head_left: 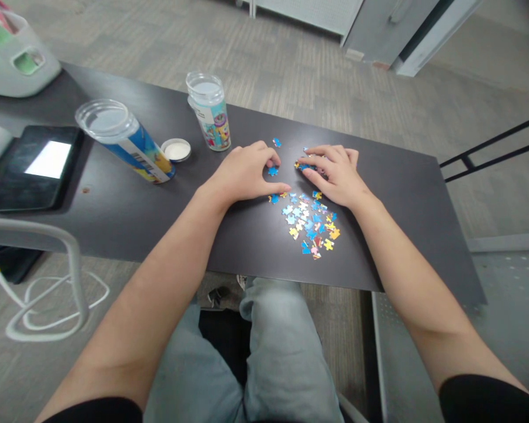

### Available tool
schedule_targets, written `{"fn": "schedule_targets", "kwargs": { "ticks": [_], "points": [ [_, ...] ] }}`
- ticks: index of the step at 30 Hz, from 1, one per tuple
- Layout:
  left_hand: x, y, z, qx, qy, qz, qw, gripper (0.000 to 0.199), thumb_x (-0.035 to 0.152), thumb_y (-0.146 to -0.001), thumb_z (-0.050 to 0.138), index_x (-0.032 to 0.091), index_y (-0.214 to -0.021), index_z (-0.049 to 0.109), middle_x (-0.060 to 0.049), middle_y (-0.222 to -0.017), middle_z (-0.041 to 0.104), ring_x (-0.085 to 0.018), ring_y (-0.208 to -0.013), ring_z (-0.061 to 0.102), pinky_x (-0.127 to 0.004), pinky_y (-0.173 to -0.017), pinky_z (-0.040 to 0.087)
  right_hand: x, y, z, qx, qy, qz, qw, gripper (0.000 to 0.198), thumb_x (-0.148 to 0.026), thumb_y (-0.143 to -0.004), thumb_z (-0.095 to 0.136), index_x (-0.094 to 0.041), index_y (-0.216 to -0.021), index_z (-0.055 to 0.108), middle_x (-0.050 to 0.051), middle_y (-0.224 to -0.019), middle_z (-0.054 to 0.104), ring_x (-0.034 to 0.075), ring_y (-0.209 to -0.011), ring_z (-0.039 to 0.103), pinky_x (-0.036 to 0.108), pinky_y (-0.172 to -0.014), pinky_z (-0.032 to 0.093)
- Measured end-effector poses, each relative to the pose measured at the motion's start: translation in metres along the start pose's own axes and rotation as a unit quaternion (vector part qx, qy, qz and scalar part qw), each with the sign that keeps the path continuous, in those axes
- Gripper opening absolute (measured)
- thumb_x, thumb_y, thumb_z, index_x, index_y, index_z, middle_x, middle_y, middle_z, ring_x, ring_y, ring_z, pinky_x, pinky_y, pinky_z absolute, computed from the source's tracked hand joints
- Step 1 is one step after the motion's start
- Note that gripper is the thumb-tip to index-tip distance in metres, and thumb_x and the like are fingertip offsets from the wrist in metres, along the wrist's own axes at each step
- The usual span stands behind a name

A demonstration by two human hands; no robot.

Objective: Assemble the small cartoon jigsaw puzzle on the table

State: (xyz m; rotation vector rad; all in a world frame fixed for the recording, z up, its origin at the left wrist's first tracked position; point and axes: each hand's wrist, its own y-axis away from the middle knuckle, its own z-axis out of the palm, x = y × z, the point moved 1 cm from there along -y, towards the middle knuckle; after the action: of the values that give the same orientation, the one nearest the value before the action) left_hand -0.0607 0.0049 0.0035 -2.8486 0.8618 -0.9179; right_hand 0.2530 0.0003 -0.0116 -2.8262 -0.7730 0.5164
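A loose heap of small jigsaw puzzle pieces [308, 218], blue, yellow, white and red, lies on the dark table between my forearms. My left hand [249, 174] rests beside it with thumb and fingers apart, curved around a blue puzzle piece [273, 171]. Near its thumb tip lie a few more pieces [274, 199]. My right hand [332, 171] is spread over another small cluster of pieces [306, 167], its fingertips touching them and partly hiding them. One blue piece [277, 142] sits alone beyond my left fingers.
Left of my hands stand a clear-topped printed canister [216, 117] and a blue one [134, 150], with a round white lid [176, 150] between them. A black tablet [35, 167] and a white bin [22, 64] are farther left. The table [405, 217] ends at the right.
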Motion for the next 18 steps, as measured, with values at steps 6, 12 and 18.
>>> {"fn": "schedule_targets", "kwargs": {
  "ticks": [6,12,18],
  "points": [
    [0.003,-0.006,0.007,-0.038,0.07,0.016,0.997,0.035,0.039,-0.09,0.113,0.023,-0.113,0.092,-0.007,-0.11,0.09,-0.03,-0.101,0.084,-0.039,-0.094,0.06,-0.015,-0.011,0.003,-0.004,-0.018,0.01,1.0,0.065,-0.075,-0.135,0.045,-0.04,-0.174,0.084,0.011,-0.186,0.079,0.048,-0.171,0.068,0.077,-0.142,0.043],
    [0.006,-0.005,0.007,-0.086,0.144,0.025,0.985,0.022,0.029,-0.091,0.106,0.023,-0.107,0.093,-0.002,-0.094,0.09,-0.025,-0.087,0.085,-0.035,-0.084,0.059,-0.032,-0.052,0.016,-0.074,0.007,-0.04,0.996,0.075,-0.065,-0.138,0.038,-0.027,-0.195,0.067,0.014,-0.206,0.058,0.044,-0.187,0.056,0.074,-0.15,0.035],
    [0.01,-0.001,0.001,-0.097,0.16,0.024,0.982,0.013,0.037,-0.099,0.098,0.025,-0.099,0.092,-0.002,-0.089,0.091,-0.025,-0.082,0.086,-0.035,-0.08,0.06,-0.023,-0.038,0.008,-0.072,0.023,-0.032,0.997,0.07,-0.066,-0.137,0.042,-0.029,-0.184,0.078,0.012,-0.195,0.072,0.045,-0.182,0.06,0.075,-0.15,0.035]
  ]
}}
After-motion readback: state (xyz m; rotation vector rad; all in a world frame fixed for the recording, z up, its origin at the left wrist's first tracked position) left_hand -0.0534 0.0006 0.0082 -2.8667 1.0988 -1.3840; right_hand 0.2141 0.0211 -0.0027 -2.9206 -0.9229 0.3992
